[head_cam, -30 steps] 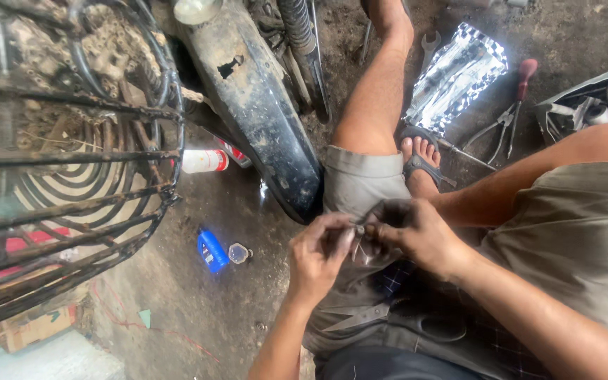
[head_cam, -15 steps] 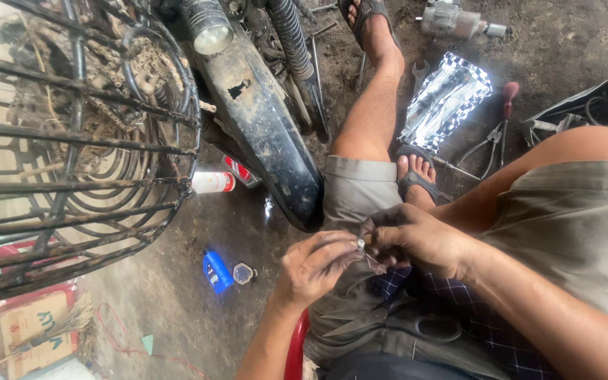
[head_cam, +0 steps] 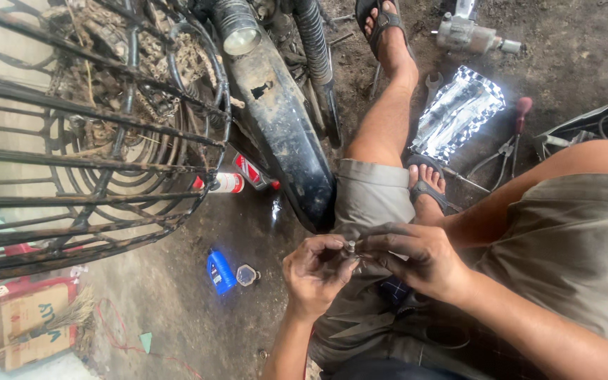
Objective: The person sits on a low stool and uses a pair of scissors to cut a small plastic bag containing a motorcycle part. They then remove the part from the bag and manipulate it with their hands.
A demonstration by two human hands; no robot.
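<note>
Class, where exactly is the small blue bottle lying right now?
In the head view, the blue bottle lies on the dirt floor, left of the left hand, beside a small clear cap.

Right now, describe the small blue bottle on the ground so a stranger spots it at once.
Start at the black motorcycle mudguard in the middle. Drop to the dirt floor below and left of its lower tip, left of the left hand. The small blue bottle lies there beside a clear cap; the cans nearby are red and white.

Soft daylight lit the scene evenly, with weak shadows. Glare burned out the foil sheet (head_cam: 457,112) at upper right. The frame edges bowed and blurred slightly.
</note>
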